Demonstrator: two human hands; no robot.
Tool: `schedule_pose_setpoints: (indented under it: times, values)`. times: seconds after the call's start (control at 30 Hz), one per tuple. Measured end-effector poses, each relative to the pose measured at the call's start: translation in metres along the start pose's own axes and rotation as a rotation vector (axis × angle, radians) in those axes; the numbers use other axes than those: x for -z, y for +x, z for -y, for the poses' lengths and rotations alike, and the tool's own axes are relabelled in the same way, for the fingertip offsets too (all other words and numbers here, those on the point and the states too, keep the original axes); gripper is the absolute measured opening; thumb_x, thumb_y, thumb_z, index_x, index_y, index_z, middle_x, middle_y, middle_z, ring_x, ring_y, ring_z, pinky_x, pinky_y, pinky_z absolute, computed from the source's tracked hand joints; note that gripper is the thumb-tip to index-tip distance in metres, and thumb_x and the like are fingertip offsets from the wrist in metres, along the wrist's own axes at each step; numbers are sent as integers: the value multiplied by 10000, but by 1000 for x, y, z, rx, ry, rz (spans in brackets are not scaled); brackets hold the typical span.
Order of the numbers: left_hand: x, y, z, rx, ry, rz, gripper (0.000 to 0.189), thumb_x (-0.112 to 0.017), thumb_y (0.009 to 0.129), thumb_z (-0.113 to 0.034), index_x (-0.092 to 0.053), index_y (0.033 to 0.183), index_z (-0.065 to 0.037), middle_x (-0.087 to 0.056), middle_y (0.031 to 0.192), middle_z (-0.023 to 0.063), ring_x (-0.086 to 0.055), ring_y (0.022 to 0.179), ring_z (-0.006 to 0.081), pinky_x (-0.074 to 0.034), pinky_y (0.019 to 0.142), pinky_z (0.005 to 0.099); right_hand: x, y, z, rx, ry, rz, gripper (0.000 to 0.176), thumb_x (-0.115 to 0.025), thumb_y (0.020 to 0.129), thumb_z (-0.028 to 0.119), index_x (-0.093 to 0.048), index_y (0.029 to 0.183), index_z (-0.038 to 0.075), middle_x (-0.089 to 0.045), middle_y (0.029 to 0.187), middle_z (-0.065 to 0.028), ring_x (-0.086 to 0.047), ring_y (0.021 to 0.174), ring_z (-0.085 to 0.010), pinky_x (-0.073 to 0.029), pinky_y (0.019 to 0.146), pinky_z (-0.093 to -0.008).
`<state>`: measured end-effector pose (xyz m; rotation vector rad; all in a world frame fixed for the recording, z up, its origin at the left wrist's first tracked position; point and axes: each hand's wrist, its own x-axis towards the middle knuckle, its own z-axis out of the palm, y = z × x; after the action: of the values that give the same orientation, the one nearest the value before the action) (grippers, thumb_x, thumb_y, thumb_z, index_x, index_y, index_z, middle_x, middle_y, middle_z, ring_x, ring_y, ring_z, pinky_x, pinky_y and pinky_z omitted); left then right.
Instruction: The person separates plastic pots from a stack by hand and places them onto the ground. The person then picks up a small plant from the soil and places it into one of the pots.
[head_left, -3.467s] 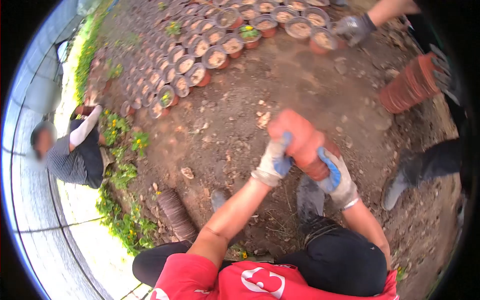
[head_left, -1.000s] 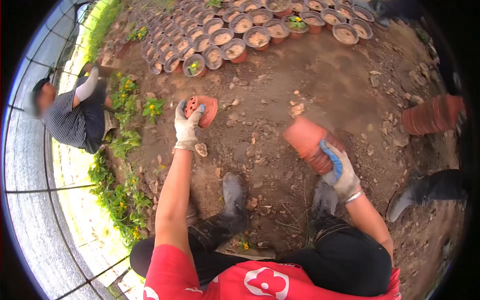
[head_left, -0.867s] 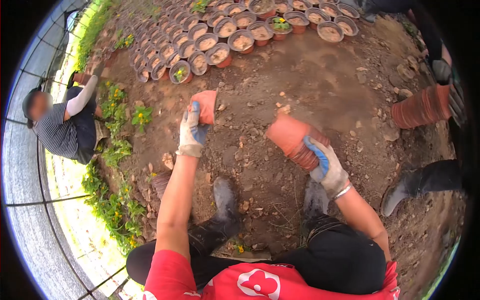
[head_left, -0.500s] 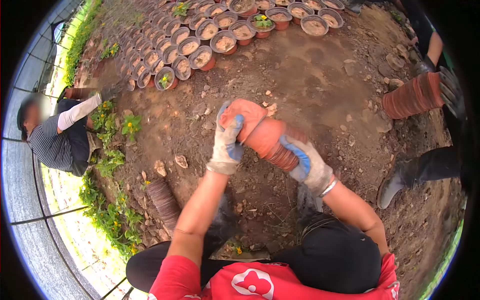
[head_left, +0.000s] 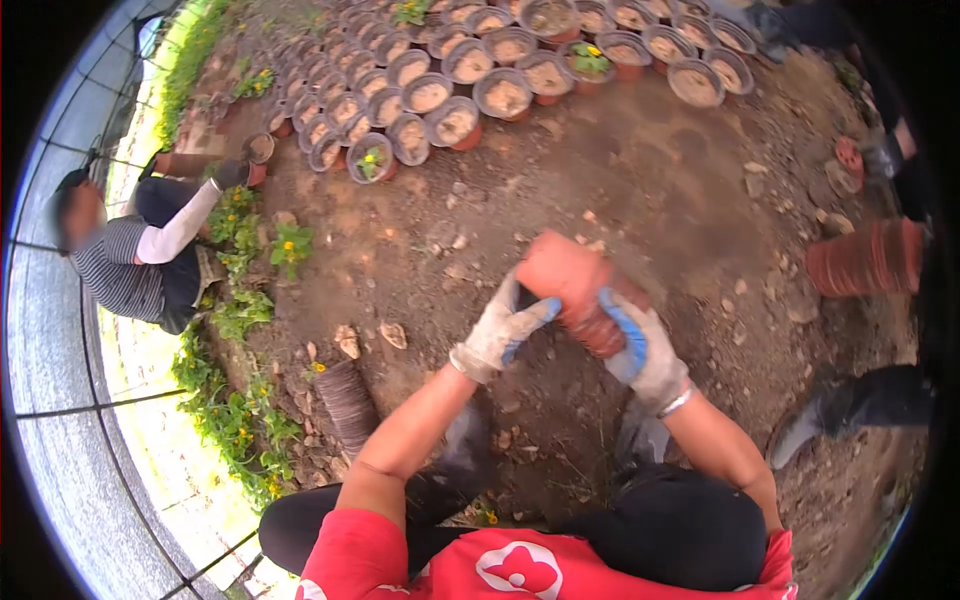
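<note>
Both my hands wear pale gloves with blue finger parts. In front of me, a stack of reddish-brown plant pots (head_left: 568, 275) is held tilted above the soil, partly blurred. My right hand (head_left: 645, 350) wraps around its right side. My left hand (head_left: 505, 328) is at the stack's lower-left side, thumb and fingers apart, fingertips touching or very near the pots. Another stack of nested pots (head_left: 346, 405) lies on the ground to the left of my left forearm.
Rows of soil-filled pots (head_left: 505, 95) cover the ground ahead, a few with yellow-flowered plants. A person (head_left: 130, 250) crouches at left beside flowering plants (head_left: 240, 430). At right are another pot stack (head_left: 865, 260) and a person's boot (head_left: 797, 430). Stones lie on the soil.
The pot stack and both my hands have shifted. My left hand's grip around the end pot has loosened; its thumb and fingers are now apart. The view has turned slightly.
</note>
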<state>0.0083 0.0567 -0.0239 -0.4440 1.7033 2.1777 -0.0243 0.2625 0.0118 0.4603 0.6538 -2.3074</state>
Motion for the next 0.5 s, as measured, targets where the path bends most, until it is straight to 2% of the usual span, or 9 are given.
schedule_pose_setpoints:
  times: [0.1, 0.13, 0.17, 0.23, 0.27, 0.3, 0.33, 0.4, 0.5]
  values:
    - [58, 37, -47, -237, 429, -278, 821, -772, 790, -324, -350, 1416, 0, -457, 1342, 168, -449, 1240, 281, -369, 1055, 410, 35, 8, 18, 19, -33, -92, 300, -544, 949, 94, -575, 1242, 38, -639, 1201, -61, -619, 1101, -173, -493, 958, -320]
    - [93, 57, -60, -416, 964, -393, 790, -749, 787, -344, -377, 1395, -4, -436, 1345, 218, -427, 1255, 342, -347, 1067, 437, 34, 4, 25, 21, -30, -85, 300, -544, 949, 94, -575, 1242, 38, -639, 1201, -61, -619, 1101, -173, -493, 958, -320]
    - [124, 79, -62, -532, 1121, -495, 775, -725, 784, -366, -391, 1385, -10, -432, 1328, 251, -418, 1246, 397, -333, 1068, 459, 32, -2, 31, 127, -137, -49, 312, -556, 933, 60, -574, 1243, 27, -625, 1222, -70, -607, 1120, -183, -482, 975, -329]
    - [179, 119, -72, -448, 1451, -701, 730, -676, 799, -335, -372, 1406, -67, -438, 1324, 263, -433, 1230, 431, -360, 1032, 483, 53, -13, 34, 241, -252, -18, 326, -568, 918, 26, -574, 1244, 15, -612, 1243, -79, -595, 1139, -194, -472, 992, -338]
    - [209, 138, -68, -376, 1583, -763, 715, -661, 794, -314, -371, 1409, -93, -465, 1315, 242, -461, 1207, 431, -381, 1004, 498, 79, -19, 30, 432, -792, -77, 367, -597, 879, -8, -571, 1245, 3, -603, 1253, -94, -589, 1148, -219, -465, 998, -351]
    - [241, 151, -66, -393, 1654, -699, 680, -640, 800, -275, -376, 1405, -113, -529, 1275, 216, -537, 1126, 425, -432, 940, 510, 93, -22, 28, 610, -1336, -138, 411, -626, 840, -42, -569, 1245, -9, -594, 1263, -109, -583, 1157, -244, -458, 1003, -364]
    - [262, 156, -68, -288, 1713, -640, 660, -612, 808, -220, -362, 1409, -111, -604, 1184, 213, -604, 1022, 410, -474, 872, 500, 93, -26, 30, 607, -1342, -142, 411, -626, 840, -42, -569, 1245, -9, -594, 1263, -109, -583, 1157, -244, -458, 1003, -364]
    - [279, 152, -70, -299, 1725, -612, 634, -594, 805, -178, -380, 1396, -97, -647, 1077, 230, -635, 935, 412, -496, 840, 482, 87, -40, 37, 761, -1869, -128, 524, -670, 758, -75, -549, 1265, -20, -587, 1257, -143, -580, 1150, -299, -448, 1008, -386]
    - [242, 109, -89, -371, 1284, -700, 607, -599, 797, -173, -418, 1369, -87, -660, 997, 234, -639, 933, 401, -494, 857, 467, 100, -37, 34, 698, -1783, -149, 572, -695, 717, -55, -547, 1268, -16, -586, 1247, -162, -574, 1150, -334, -449, 1002, -396]
